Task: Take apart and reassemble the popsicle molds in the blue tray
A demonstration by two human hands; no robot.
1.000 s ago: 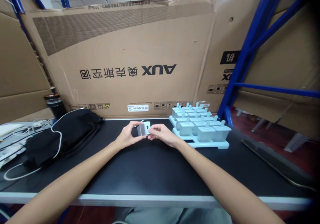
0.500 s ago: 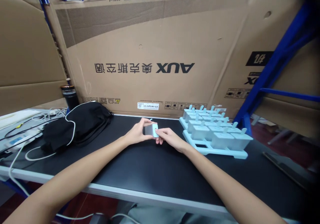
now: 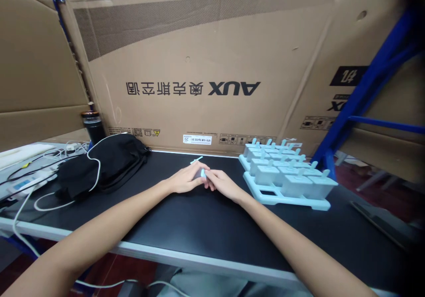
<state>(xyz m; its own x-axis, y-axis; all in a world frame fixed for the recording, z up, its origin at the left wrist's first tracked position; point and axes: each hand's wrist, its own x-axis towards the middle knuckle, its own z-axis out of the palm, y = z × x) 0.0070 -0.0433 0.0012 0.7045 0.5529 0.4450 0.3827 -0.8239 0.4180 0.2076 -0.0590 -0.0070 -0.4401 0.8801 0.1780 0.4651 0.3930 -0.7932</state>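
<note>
Over the middle of the black table, my left hand [image 3: 186,178] is curled around a small popsicle mold [image 3: 202,172]. Only a pale-blue bit of it shows between the fingers; the rest is hidden. From the other side, my right hand [image 3: 223,184] closes on the same mold with thumb and fingertips, and the two hands meet there. Just beyond my left fingers is a thin pale-blue piece [image 3: 196,160], seen edge-on. To the right stands a pale-blue popsicle mold tray [image 3: 282,198] with several lidded molds and a vacant slot at its near left corner.
A black bag [image 3: 102,164] with a white cable across it lies on the left, a dark bottle [image 3: 93,126] behind it. Cables and a power strip [image 3: 28,184] fill the far left. A large cardboard box [image 3: 199,44] walls off the back; a blue post [image 3: 358,84] rises at right.
The mold has turned and sunk between my hands, so less of it shows. My right fingers have moved slightly left around it. The thin pale-blue piece behind my left hand shows more.
</note>
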